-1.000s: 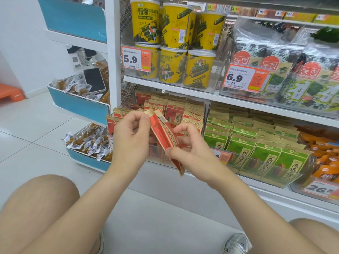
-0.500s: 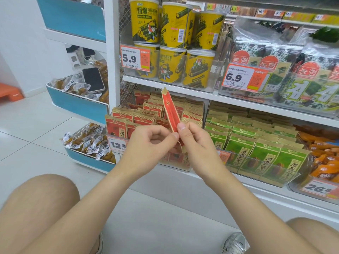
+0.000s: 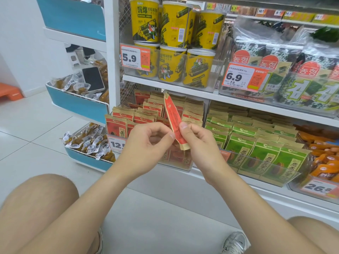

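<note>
A flat red and tan snack packet (image 3: 171, 114) stands on edge in front of the lower shelf, its top tilted a little left. My right hand (image 3: 197, 142) pinches its lower part between thumb and fingers. My left hand (image 3: 149, 142) has curled fingers, and its thumb tip touches the packet's lower edge from the left. Behind the hands a clear bin (image 3: 176, 165) holds several rows of the same red packets (image 3: 146, 110).
Green packets (image 3: 256, 143) fill the neighbouring bin. Yellow tubs (image 3: 172, 43) and seaweed bags (image 3: 293, 70) sit on the shelf above. A blue rack at left holds wrapped snacks (image 3: 88, 142) and a black phone (image 3: 93, 78). My bare knees and a grey shoe (image 3: 235, 242) are below.
The packet has turned from leaning back-down to standing upright on its edge. Both hands have dropped from its upper part to its bottom end.
</note>
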`<state>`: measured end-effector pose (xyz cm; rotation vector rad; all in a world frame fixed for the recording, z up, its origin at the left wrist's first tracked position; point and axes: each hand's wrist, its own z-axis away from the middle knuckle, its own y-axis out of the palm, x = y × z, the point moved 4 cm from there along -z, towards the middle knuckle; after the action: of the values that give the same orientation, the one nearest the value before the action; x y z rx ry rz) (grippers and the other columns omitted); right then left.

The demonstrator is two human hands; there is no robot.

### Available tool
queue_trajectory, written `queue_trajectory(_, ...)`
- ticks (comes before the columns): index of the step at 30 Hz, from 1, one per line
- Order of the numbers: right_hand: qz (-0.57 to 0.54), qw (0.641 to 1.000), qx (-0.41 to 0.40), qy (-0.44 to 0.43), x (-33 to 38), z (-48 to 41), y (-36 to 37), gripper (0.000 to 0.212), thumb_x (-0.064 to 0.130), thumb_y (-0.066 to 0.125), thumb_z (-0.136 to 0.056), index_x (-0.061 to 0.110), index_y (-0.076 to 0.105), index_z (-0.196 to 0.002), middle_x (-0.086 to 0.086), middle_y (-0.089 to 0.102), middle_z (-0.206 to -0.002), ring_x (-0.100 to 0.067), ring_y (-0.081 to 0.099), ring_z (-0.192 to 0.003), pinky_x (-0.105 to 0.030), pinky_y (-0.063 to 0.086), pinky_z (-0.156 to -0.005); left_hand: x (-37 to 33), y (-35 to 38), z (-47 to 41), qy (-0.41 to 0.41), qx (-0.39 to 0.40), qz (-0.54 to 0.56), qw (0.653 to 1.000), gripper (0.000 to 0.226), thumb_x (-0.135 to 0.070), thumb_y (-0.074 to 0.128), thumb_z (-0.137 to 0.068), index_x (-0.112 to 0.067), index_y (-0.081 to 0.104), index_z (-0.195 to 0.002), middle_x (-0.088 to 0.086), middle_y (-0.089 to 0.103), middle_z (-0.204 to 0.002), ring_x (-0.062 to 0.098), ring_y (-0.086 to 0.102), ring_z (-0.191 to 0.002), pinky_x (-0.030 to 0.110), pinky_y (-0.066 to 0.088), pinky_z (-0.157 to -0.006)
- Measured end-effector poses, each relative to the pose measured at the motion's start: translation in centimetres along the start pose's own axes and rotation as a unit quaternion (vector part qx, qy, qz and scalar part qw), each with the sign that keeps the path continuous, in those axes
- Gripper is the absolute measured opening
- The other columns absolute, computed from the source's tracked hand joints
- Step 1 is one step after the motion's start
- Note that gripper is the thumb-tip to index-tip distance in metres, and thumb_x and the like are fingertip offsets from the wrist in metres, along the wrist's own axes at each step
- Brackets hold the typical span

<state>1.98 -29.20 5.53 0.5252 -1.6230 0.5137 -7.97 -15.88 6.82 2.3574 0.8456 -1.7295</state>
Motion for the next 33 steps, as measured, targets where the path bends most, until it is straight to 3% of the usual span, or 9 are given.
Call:
queue_trajectory(3,0.051,0.998,0.024,0.000,0.5,0.1,-0.4,0.048,0.041,0.059,-0.109,-0.007,0.060,-0.104,-0.029,0.067,-0.096,-0.041,0.077,-0.084,-0.046,0.067,-0.070,-0.4,-0.5,0.2,0.071,-0.059,-0.084,0.992,0.033,0.002,0.070,-0.084,-0.023,0.067,-0.105,-0.001,0.069,-0.097,0.022,0.071,-0.090,0.048,0.062,-0.081)
queue_trajectory(6,0.091,0.990,0.098,0.036,1.0,0.4,-0.8,0.047,0.041,0.058,-0.109,-0.005,0.059,-0.109,-0.037,0.066,-0.108,-0.037,0.081,-0.085,-0.048,0.067,-0.070,-0.8,-1.1,0.2,0.190,-0.064,-0.280,0.939,0.059,-0.015,0.076,-0.088,-0.029,0.061,-0.143,-0.002,0.053,-0.133,0.021,0.051,-0.123,0.036,0.045,-0.107)
queue_trajectory(8,0.091,0.986,0.126,0.059,1.3,0.7,-1.2,0.044,0.041,0.059,-0.108,-0.002,0.060,-0.114,-0.036,0.067,-0.115,-0.040,0.081,-0.086,-0.052,0.065,-0.075,-0.2,-1.5,0.1,0.223,-0.039,-0.368,0.902,0.057,-0.029,0.071,-0.096,-0.034,0.058,-0.151,-0.006,0.047,-0.154,0.027,0.039,-0.139,0.044,0.031,-0.119)
queue_trajectory(10,0.078,0.987,0.124,0.064,1.7,0.8,-1.7,0.040,0.045,0.058,-0.109,0.008,0.066,-0.122,-0.026,0.070,-0.124,-0.037,0.080,-0.095,-0.057,0.064,-0.088,0.4,-1.8,-0.1,0.227,-0.037,-0.386,0.893,0.041,-0.035,0.068,-0.103,-0.033,0.063,-0.144,-0.012,0.052,-0.154,0.028,0.037,-0.146,0.053,0.027,-0.121)
queue_trajectory(14,0.174,0.970,0.163,-0.052,2.4,0.8,-1.7,0.039,0.055,0.063,-0.101,0.038,0.070,-0.136,0.016,0.071,-0.132,-0.008,0.071,-0.119,-0.043,0.057,-0.105,0.7,-2.4,-0.4,0.177,-0.046,-0.314,0.932,0.024,-0.025,0.081,-0.093,-0.028,0.076,-0.116,-0.024,0.068,-0.114,0.014,0.055,-0.125,0.054,0.041,-0.112)
queue_trajectory(18,0.234,0.954,0.086,-0.165,2.0,0.4,-1.5,0.025,0.039,0.067,-0.106,0.028,0.081,-0.123,0.016,0.079,-0.118,-0.008,0.074,-0.113,-0.046,0.059,-0.100,0.6,-2.2,-0.5,0.047,0.000,-0.104,0.993,0.018,-0.019,0.091,-0.081,-0.025,0.085,-0.097,-0.012,0.080,-0.090,0.011,0.075,-0.089,0.026,0.060,-0.080)
queue_trajectory(25,0.196,0.967,-0.020,-0.159,2.8,-0.1,-2.5,0.019,0.028,0.070,-0.105,0.023,0.085,-0.094,0.008,0.081,-0.080,-0.010,0.078,-0.079,-0.029,0.057,-0.071,0.0,-2.3,-0.6,-0.008,0.012,-0.039,0.999,0.031,-0.043,0.067,-0.094,-0.018,0.085,-0.097,-0.001,0.083,-0.087,0.020,0.081,-0.082,0.046,0.065,-0.076)
queue_trajectory(30,0.158,0.979,-0.073,-0.102,3.1,-1.2,-4.1,0.039,0.040,0.063,-0.108,0.011,0.080,-0.087,-0.010,0.080,-0.077,-0.035,0.079,-0.079,-0.059,0.064,-0.077,0.6,-2.2,-0.8,-0.087,0.025,0.008,0.996,0.038,-0.031,0.052,-0.112,-0.009,0.082,-0.105,0.011,0.083,-0.092,0.030,0.082,-0.087,0.056,0.066,-0.082)
queue_trajectory(33,0.095,0.992,-0.031,-0.071,3.2,-1.5,-3.6,0.046,0.043,0.050,-0.112,0.011,0.080,-0.098,-0.014,0.081,-0.083,-0.034,0.080,-0.079,-0.051,0.066,-0.077,0.8,-2.6,-1.0,-0.094,-0.025,0.016,0.995,0.039,-0.032,0.053,-0.112,-0.007,0.081,-0.101,0.008,0.083,-0.088,0.024,0.082,-0.083,0.047,0.066,-0.078)
